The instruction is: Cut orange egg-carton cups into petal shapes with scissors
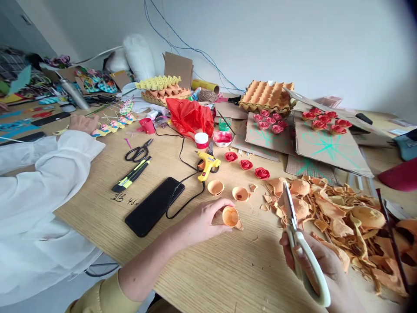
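Note:
Between the thumb and fingers of my left hand (205, 224) is a small orange egg-carton cup (230, 216), its hollow facing up toward me. My right hand (321, 261) grips white-handled scissors (295, 221) whose blades point away and look closed. Just beyond the held cup stand two more cut cups, one on the left (215, 187) and one on the right (241, 194). Beside the scissors spreads a heap of orange carton scraps (335, 213). Three red paper-pulp roses, the middle one (246, 164) among them, lie in a row farther back.
A yellow glue gun (207, 165) with a trailing cord, a black phone (154, 206), a utility knife (132, 174) and black scissors (139, 151) lie left of centre. Cardboard (329, 152) bearing red roses and egg trays (267, 95) stand behind. A co-worker's white sleeve (58, 161) reaches in.

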Motion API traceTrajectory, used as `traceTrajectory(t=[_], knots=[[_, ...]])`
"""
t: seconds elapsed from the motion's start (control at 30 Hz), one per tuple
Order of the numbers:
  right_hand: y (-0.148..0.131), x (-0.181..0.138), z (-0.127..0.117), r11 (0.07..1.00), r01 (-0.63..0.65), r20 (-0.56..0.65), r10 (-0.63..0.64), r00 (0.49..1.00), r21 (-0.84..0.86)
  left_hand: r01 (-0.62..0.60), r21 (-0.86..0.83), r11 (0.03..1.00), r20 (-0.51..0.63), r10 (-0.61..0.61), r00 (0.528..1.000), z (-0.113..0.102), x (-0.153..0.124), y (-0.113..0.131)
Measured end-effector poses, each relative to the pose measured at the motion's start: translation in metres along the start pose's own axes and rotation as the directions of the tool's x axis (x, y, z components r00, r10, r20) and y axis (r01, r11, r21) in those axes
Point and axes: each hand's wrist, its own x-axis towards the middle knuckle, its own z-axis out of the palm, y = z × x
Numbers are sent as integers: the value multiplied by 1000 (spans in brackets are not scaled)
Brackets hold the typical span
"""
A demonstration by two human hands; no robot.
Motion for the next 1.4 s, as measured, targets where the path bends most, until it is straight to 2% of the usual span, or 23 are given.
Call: traceTrajectory(t=[0.1,0.3,0.4,0.47,0.57,0.67,0.73,0.83,0.93,0.97,1.1,1.23,1.33,1.4], knots=[[-5,2,0,998,25,3,-25,1000,-50,-26,67,997,2,26,1000,1,-4,-9],[-15,6,0,978,92,-30,-100,995,-187,-5,48,999,-20,6,1000,3,-7,-17],[-12,6,-10,926,126,51,-115,992,-355,20,52,998,-30,-19,999,3,-8,-18],[-8,6,-17,858,177,159,-112,981,-482,42,63,997,-36,-40,999,5,-8,-19],[-5,4,-18,715,273,230,-159,960,-644,46,78,996,-50,-42,998,7,-7,-20],[-3,0,-7,587,373,282,-245,928,-719,18,93,996,-71,-12,997,9,-5,-19],[-2,-3,3,517,393,302,-254,919,-760,19,96,995,-80,-11,997,10,-4,-18],[0,-8,8,400,341,225,-310,924,-851,29,77,997,-65,-24,998,11,-4,-16],[2,-8,-1,309,182,66,-351,934,-933,43,61,997,-79,-38,996,12,-4,-16],[3,-8,-5,311,162,42,-361,932,-937,43,64,997,-87,-37,995,12,-4,-16],[4,-4,-12,347,243,100,-384,918,-906,-12,135,991,-76,23,997,12,-3,-12],[-2,-2,-2,333,250,101,-408,908,-909,-102,230,968,-55,118,991,13,-2,-9],[-6,-2,5,317,305,165,-400,901,-898,-103,271,957,-63,125,990,17,-2,-9],[-8,-4,6,302,261,138,-374,917,-917,-91,280,956,-66,113,991,19,-3,-10]])
